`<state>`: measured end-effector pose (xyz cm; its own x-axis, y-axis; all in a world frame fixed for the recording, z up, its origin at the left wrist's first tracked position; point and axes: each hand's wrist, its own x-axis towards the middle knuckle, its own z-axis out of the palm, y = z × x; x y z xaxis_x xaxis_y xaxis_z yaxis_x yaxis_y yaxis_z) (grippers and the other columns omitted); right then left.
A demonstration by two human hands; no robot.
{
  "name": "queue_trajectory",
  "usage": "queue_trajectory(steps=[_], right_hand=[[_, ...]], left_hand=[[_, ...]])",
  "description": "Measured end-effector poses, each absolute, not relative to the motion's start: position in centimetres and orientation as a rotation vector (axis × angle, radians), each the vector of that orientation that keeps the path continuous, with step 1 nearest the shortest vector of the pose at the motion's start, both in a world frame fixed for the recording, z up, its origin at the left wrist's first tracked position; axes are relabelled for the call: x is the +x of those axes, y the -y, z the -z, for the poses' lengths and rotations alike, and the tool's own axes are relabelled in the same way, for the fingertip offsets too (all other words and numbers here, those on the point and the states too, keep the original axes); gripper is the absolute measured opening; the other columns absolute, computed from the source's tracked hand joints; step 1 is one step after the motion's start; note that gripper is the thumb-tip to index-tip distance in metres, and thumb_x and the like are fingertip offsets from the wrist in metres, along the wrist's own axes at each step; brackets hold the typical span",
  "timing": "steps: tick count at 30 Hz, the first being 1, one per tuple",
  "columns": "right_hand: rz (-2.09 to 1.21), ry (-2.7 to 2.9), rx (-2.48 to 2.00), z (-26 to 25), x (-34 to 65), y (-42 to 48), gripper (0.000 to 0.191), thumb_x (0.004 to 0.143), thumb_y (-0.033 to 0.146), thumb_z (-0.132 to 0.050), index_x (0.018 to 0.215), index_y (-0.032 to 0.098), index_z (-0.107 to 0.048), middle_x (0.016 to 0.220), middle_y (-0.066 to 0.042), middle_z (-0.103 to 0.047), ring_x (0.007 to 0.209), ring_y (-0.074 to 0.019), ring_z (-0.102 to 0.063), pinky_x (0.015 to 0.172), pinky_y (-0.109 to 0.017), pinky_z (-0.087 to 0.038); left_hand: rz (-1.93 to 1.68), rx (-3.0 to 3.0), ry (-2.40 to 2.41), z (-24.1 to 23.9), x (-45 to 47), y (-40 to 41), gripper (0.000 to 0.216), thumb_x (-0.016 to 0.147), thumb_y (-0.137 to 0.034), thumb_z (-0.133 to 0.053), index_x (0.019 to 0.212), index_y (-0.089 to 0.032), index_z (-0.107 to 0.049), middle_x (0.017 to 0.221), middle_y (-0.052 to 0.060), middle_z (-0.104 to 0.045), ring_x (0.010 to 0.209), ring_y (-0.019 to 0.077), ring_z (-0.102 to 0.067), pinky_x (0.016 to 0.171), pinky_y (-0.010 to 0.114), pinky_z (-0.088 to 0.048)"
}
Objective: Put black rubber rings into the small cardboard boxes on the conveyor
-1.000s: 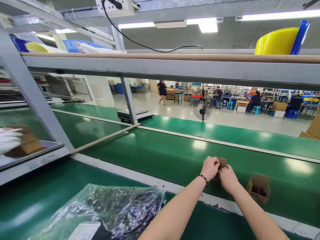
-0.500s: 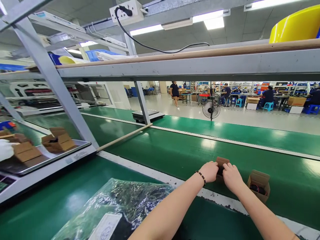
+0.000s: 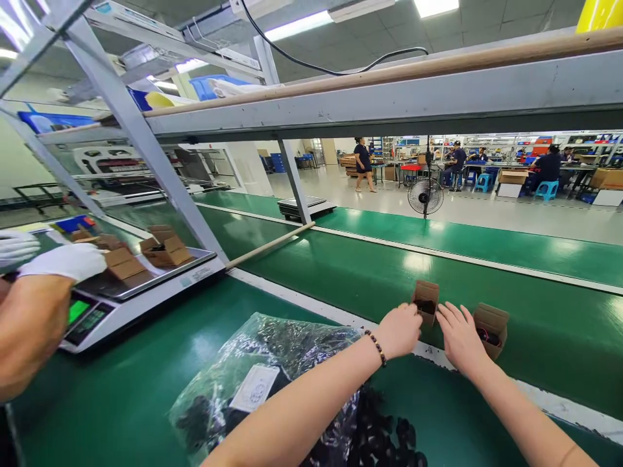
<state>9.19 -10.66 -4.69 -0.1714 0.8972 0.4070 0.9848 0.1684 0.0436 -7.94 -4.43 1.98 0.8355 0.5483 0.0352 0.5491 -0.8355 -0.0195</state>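
A small open cardboard box [image 3: 425,301] with a dark part inside stands on the green conveyor belt [image 3: 535,324]. My left hand [image 3: 400,329], with a bead bracelet on the wrist, has its fingers curled and touches the box's left side. My right hand [image 3: 459,336] hovers just right of the box with fingers spread and holds nothing. A second open box [image 3: 491,329] stands a little further right, beside my right hand.
A clear plastic bag of black parts [image 3: 272,383] lies on the near table, with loose black parts [image 3: 389,434] spilled beside it. At left, a co-worker's white-gloved hand [image 3: 65,261] rests by a weighing scale [image 3: 146,285] carrying several cardboard boxes. A steel shelf frame [image 3: 146,143] crosses overhead.
My hands have drawn back from the box toward me, and the right hand has let go and spread its fingers. The view swung left, showing the scale and the co-worker's gloved hand.
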Motion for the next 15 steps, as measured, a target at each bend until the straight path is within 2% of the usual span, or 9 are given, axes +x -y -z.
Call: queue_trajectory(steps=[2,4,5,7,9,11,13,15], right_hand=[[0.440,2.103,-1.684,5.4,9.3,14.6,0.034,0.085,0.012,-0.039,0.113,0.017,-0.059,0.126,-0.008,-0.056,0.121,-0.0236,-0.042,0.106,-0.045,-0.021],[0.438,2.077,-1.607,5.8,10.3,18.9,0.026,0.088,0.018,-0.042,0.105,0.023,-0.061,0.117,-0.005,-0.061,0.116,-0.0223,-0.048,0.104,-0.044,-0.027],[0.438,2.055,-1.599,5.7,11.2,21.0,0.023,0.088,0.021,-0.044,0.102,0.025,-0.062,0.113,-0.004,-0.063,0.112,-0.0220,-0.051,0.102,-0.043,-0.031],[0.462,1.955,-1.656,5.0,13.9,25.3,0.019,0.088,0.028,-0.048,0.101,0.027,-0.061,0.104,-0.004,-0.065,0.102,-0.0214,-0.057,0.093,-0.039,-0.039],[0.521,1.800,-1.806,3.8,17.4,29.5,0.019,0.088,0.035,-0.048,0.099,0.028,-0.062,0.096,-0.005,-0.066,0.089,-0.0209,-0.061,0.081,-0.036,-0.045],[0.558,1.647,-2.037,2.8,21.2,34.0,0.021,0.088,0.042,-0.047,0.091,0.028,-0.063,0.087,-0.005,-0.066,0.078,-0.0201,-0.061,0.072,-0.034,-0.046],[0.504,1.560,-2.292,2.7,24.2,38.7,0.023,0.086,0.043,-0.048,0.078,0.028,-0.063,0.075,-0.004,-0.063,0.067,-0.0187,-0.060,0.064,-0.032,-0.046],[0.416,1.534,-2.497,3.7,25.9,43.0,0.022,0.082,0.037,-0.052,0.064,0.027,-0.060,0.065,-0.002,-0.059,0.058,-0.0180,-0.058,0.057,-0.032,-0.044]], left_hand=[[-0.118,-3.075,0.880,-1.2,-9.6,7.2,0.037,0.081,-0.050,-0.054,0.077,-0.017,-0.067,0.069,0.009,-0.062,0.069,0.0236,-0.059,0.063,0.032,-0.047],[-0.334,-3.150,0.937,0.1,-10.8,9.7,0.044,0.076,-0.059,-0.056,0.071,-0.016,-0.067,0.059,0.008,-0.060,0.063,0.0258,-0.060,0.059,0.034,-0.047],[-0.385,-3.160,0.980,0.8,-11.3,10.8,0.042,0.074,-0.057,-0.060,0.069,-0.016,-0.066,0.060,0.009,-0.061,0.065,0.0284,-0.062,0.061,0.036,-0.047],[-0.390,-3.214,1.069,1.9,-12.0,12.1,0.026,0.069,-0.042,-0.067,0.066,-0.016,-0.064,0.065,0.011,-0.064,0.071,0.0311,-0.063,0.065,0.037,-0.047],[-0.416,-3.301,1.119,2.5,-12.3,12.5,0.005,0.067,-0.022,-0.062,0.065,-0.017,-0.062,0.072,0.010,-0.066,0.073,0.0300,-0.063,0.064,0.035,-0.045],[-0.513,-3.316,1.101,2.7,-12.3,11.9,0.012,0.065,-0.011,-0.051,0.066,-0.018,-0.061,0.077,0.009,-0.067,0.076,0.0289,-0.063,0.064,0.033,-0.043],[-0.531,-3.330,1.080,2.6,-12.1,11.1,0.017,0.064,-0.008,-0.047,0.065,-0.019,-0.060,0.075,0.007,-0.067,0.076,0.0277,-0.062,0.064,0.032,-0.041],[-0.456,-3.356,1.094,2.2,-11.8,10.3,0.017,0.065,-0.009,-0.045,0.063,-0.019,-0.058,0.073,0.005,-0.065,0.075,0.0257,-0.061,0.065,0.031,-0.040]])
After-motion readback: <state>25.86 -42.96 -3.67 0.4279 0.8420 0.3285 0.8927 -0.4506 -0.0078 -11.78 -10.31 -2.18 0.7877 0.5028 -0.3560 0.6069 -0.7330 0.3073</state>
